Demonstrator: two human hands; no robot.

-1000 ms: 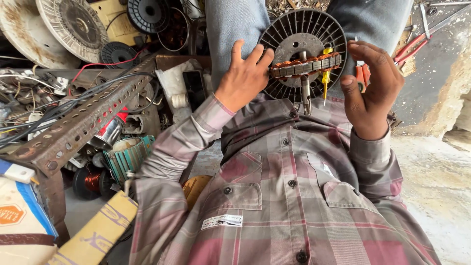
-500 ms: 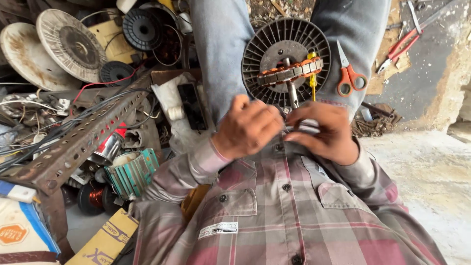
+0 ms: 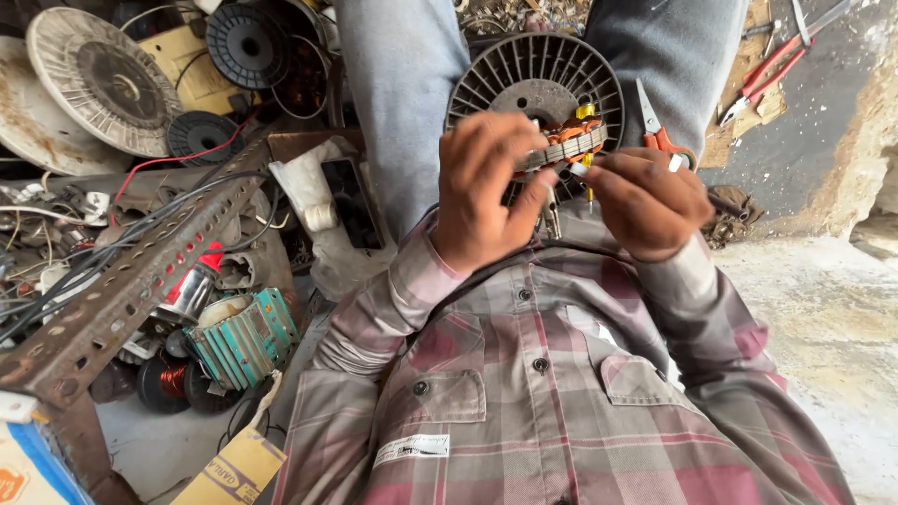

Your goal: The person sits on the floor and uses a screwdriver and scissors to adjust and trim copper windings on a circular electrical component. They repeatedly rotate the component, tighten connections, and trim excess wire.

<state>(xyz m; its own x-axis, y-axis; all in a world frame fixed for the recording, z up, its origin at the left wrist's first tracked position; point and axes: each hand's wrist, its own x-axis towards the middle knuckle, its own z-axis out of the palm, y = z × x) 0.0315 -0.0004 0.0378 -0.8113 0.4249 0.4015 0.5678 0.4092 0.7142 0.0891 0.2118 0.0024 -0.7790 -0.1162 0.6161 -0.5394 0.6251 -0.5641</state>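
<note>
Presently, the scene is recorded from left to right.

Far left: a pale round ribbed disc [image 3: 98, 79] is seen among the clutter, with a black spool [image 3: 246, 44] beside it.
Lower left: a rusted perforated angle bar [image 3: 122, 290] is laid slanting; a teal finned motor part [image 3: 245, 337] is seen just under it, near a copper coil [image 3: 171, 382].
Left hand [image 3: 486, 187]: the fingers are closed in a pinch on the left end of the laminated stator ring [image 3: 566, 148].
Stator ring: it is held up between both hands, in front of the black finned fan housing [image 3: 533, 79], which is set between the person's knees; orange windings are visible on the ring's top.
Right hand [image 3: 645, 201]: the fingertips are pressed together on the ring's right end.
Right of the hands: orange-handled scissors [image 3: 655, 126] are partly hidden behind the right hand.
Far right: red-handled pliers [image 3: 776, 65] are laid on the ground.
</note>
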